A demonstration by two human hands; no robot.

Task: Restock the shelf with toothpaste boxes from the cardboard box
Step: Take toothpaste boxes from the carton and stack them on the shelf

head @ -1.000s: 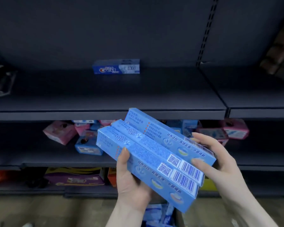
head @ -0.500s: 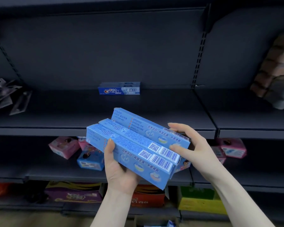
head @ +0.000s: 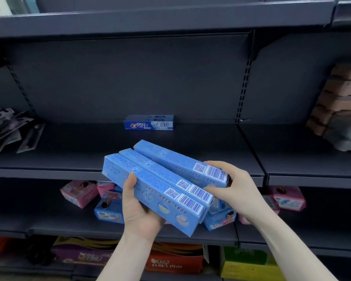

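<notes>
A shop aisle, seen at a retail gondola. Dark metal shelves [head: 170,157] run in tiers, hung on slotted uprights [head: 244,92] with brackets against a plain back panel. Packaged goods sit on them: a Crest toothpaste box [head: 148,125] at the back of the middle shelf, pink and blue small cartons [head: 79,192] on the tier below, and bright printed cartons [head: 176,258] lower still. The 3 light blue toothpaste boxes [head: 162,179] in front of the shelf carry barcodes and QR codes.
</notes>
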